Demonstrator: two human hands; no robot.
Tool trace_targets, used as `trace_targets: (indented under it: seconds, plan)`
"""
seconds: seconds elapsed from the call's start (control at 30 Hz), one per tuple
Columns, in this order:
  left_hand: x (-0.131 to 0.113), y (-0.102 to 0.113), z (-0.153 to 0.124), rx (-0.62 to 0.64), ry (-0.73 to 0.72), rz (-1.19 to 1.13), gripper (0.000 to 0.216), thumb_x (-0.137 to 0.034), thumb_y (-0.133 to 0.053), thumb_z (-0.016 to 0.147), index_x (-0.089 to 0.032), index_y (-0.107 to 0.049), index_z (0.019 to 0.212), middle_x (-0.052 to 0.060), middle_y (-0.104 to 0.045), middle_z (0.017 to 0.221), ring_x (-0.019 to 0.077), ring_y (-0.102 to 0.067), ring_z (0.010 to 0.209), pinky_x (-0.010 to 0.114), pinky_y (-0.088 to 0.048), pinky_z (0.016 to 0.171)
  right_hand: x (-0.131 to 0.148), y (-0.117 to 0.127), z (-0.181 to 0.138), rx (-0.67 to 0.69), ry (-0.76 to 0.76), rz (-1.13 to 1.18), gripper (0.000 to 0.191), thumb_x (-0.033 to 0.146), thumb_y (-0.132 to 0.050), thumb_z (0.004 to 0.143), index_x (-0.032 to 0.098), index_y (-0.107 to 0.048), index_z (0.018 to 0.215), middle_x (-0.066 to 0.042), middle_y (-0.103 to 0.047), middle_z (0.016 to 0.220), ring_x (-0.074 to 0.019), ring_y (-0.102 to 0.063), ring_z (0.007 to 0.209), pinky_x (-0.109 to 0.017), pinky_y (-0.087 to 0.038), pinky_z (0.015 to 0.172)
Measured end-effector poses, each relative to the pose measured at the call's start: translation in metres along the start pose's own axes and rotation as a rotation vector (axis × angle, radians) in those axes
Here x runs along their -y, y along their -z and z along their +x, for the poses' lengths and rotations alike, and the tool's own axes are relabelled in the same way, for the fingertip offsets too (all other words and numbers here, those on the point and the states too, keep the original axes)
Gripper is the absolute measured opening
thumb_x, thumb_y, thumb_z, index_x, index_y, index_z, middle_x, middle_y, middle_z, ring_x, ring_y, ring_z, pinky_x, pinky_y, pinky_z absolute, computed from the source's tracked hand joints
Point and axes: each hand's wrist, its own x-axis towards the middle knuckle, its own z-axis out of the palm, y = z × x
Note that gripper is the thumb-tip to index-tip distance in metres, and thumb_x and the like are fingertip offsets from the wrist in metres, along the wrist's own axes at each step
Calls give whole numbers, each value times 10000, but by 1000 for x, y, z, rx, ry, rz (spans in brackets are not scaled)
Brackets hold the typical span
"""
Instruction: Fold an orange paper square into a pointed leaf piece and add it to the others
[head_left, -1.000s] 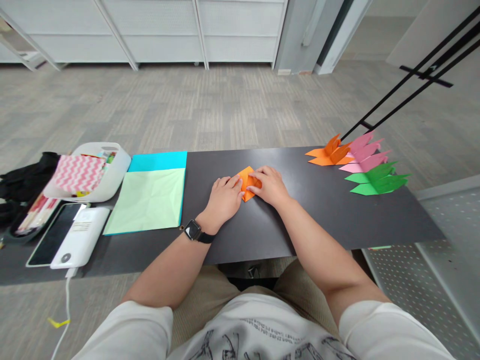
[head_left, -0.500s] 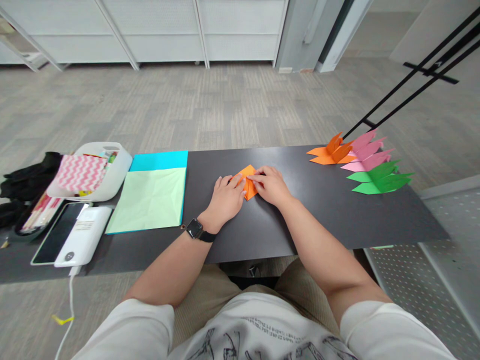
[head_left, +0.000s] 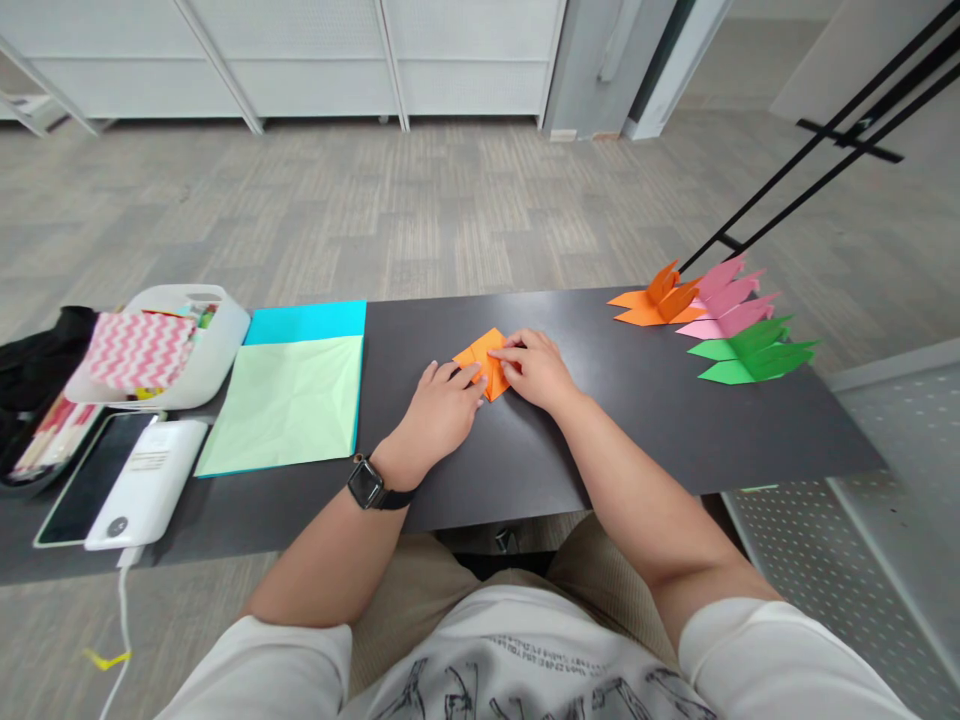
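Observation:
A small folded piece of orange origami paper [head_left: 487, 352] lies on the dark table, its near part covered by my fingers. My left hand [head_left: 442, 403] rests flat at its lower left side, fingers spread, the fingertips pressing on the paper's edge. From the right, my right hand [head_left: 538, 372] is closed, with thumb and fingers pinching the paper's right side. Folded paper pieces with pointed tips stand at the table's right end: an orange one [head_left: 660, 298], pink ones [head_left: 727, 300] and green ones [head_left: 754, 352].
Light green paper sheets [head_left: 289, 410] lie over blue ones [head_left: 307, 322] to my left. Beyond them are a white basket [head_left: 232, 335] with a pink zigzag cloth [head_left: 139, 350], a phone [head_left: 94, 485] and a white power bank [head_left: 146, 485] with a cable. A black stand [head_left: 780, 180] rises behind the right end.
My left hand has slid slightly down and left, uncovering more of the orange paper. My right hand stays at the right side. The whole view has shifted a little.

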Motion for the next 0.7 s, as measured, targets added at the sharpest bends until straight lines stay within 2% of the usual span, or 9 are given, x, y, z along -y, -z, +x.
trace_targets:
  seconds: [0.23,0.5,0.63,0.7]
  plan:
    - [-6,8,-7,43,-40,3,359,-215,-569,1025,-338,-787,1282,73,-666,1516,367,-584,1399,642,-400,1258,3,4,1,22,-15,2,334,228,-648,975,345,-852,1212,-78,-687,1205,-291,-599,1149,-505,-486,1064]
    - [-10,15,-14,77,-119,78,351,-206,-555,1047,-287,-813,1269,107,-686,1478,347,-629,1356,580,-484,1193,1,2,1,16,-15,10,294,234,-690,974,334,-853,1198,-77,-689,1206,-290,-596,1166,-496,-473,1068]
    - [-17,28,-11,53,-103,45,317,-252,-534,1080,-266,-830,1193,80,-728,1417,303,-649,1337,558,-453,1241,-1,0,0,-1,12,25,265,257,-733,966,330,-854,1190,-79,-683,1200,-290,-590,1155,-498,-465,1061]
    - [-19,31,-8,7,-70,16,347,-242,-498,1094,-244,-797,1271,82,-741,1404,273,-664,1317,522,-436,1266,-1,0,0,4,34,27,255,269,-745,968,334,-853,1190,-81,-678,1209,-291,-589,1157,-501,-461,1062]
